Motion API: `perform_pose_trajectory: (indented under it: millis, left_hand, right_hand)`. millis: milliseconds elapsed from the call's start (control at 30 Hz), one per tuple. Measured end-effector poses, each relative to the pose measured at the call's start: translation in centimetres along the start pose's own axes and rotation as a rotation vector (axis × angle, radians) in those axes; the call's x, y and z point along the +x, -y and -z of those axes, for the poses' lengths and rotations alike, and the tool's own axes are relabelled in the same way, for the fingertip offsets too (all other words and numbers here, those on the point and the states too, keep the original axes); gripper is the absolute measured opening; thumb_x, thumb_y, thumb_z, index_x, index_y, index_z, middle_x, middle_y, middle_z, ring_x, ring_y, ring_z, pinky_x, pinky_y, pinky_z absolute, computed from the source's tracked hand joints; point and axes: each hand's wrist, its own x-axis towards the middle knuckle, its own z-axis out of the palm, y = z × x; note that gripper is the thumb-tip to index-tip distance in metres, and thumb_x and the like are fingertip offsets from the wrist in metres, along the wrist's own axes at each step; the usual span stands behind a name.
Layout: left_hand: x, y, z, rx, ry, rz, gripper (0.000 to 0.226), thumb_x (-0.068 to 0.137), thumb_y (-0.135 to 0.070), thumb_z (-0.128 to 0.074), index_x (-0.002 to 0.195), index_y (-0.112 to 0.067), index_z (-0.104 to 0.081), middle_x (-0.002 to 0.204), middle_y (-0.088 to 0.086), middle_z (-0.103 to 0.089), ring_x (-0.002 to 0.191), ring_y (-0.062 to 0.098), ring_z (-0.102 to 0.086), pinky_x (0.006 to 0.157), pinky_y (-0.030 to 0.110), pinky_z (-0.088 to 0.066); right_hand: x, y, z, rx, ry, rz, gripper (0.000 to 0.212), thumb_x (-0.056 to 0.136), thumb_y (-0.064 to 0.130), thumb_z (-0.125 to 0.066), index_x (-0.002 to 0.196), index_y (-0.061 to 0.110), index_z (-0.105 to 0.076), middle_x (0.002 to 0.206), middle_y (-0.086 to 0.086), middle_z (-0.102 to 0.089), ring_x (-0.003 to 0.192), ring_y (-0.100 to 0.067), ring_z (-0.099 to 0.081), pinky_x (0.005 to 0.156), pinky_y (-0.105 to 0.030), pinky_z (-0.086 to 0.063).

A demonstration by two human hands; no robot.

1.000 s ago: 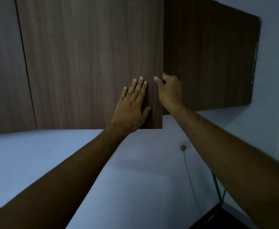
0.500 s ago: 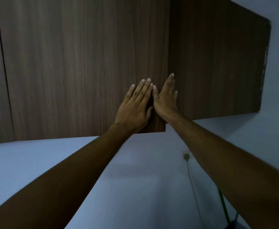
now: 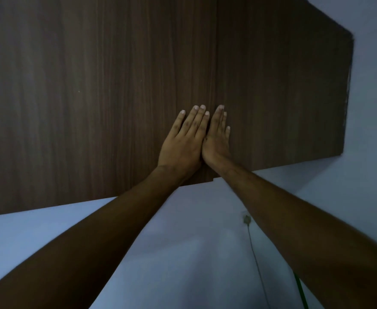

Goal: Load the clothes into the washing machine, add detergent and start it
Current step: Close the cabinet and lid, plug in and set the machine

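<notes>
Pressure from both flat palms is what this step seems to call for: the two doors of a wooden wall cabinet (image 3: 116, 97) look nearly flush, and a steady, even push along the meeting seam, with the fingers kept clear of it, should seat them without a bounce. The left hand (image 3: 184, 143) lies spread and flat on the left cabinet door (image 3: 93, 108), fingers straight and close together, pointing up, palm against the wood just left of the seam. The right hand (image 3: 217, 139) is likewise flat with straight fingers, laid on the right cabinet door (image 3: 283, 85) just right of the seam, its edge touching the left hand at the heel. Neither hand holds or pinches anything. Just below the wrists the lower edges of the doors show a small step, the left sitting slightly lower than the right, so I would judge the doors not perfectly aligned, though I cannot tell whether they are fully closed. Below the right forearm a wall socket (image 3: 247, 220) with a thin cord (image 3: 257, 264) hangs on the pale wall (image 3: 183, 264), and a green cable (image 3: 300, 291) runs lower still. Clothes, detergent and washing machine are all out of view, probably below the arms.
</notes>
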Motion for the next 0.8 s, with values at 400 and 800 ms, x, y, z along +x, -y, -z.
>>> perform_pose_trajectory:
  millis: [400, 800]
  left_hand:
    - [0.2, 0.6, -0.9, 0.038, -0.051, -0.057, 0.085, 0.094, -0.064, -0.024, 0.155, -0.006, -0.007, 0.163, 0.013, -0.003, 0.151, 0.027, 0.004, 0.121, 0.049, -0.005]
    - [1.1, 0.4, -0.8, 0.025, -0.054, -0.042, 0.092, 0.086, -0.067, -0.039, 0.154, -0.009, -0.016, 0.163, 0.010, -0.012, 0.151, 0.029, 0.000, 0.121, 0.052, -0.006]
  right_hand:
    - [0.8, -1.1, -1.7, -0.003, -0.125, 0.094, 0.071, 0.104, 0.043, -0.027, 0.152, 0.014, 0.017, 0.161, -0.001, 0.021, 0.147, -0.012, 0.020, 0.121, -0.045, 0.011]
    - [1.4, -0.9, -0.9, -0.221, -0.030, 0.069, 0.084, 0.099, 0.053, -0.029, 0.149, 0.010, 0.022, 0.158, -0.007, 0.029, 0.145, -0.019, 0.028, 0.119, -0.050, 0.012]
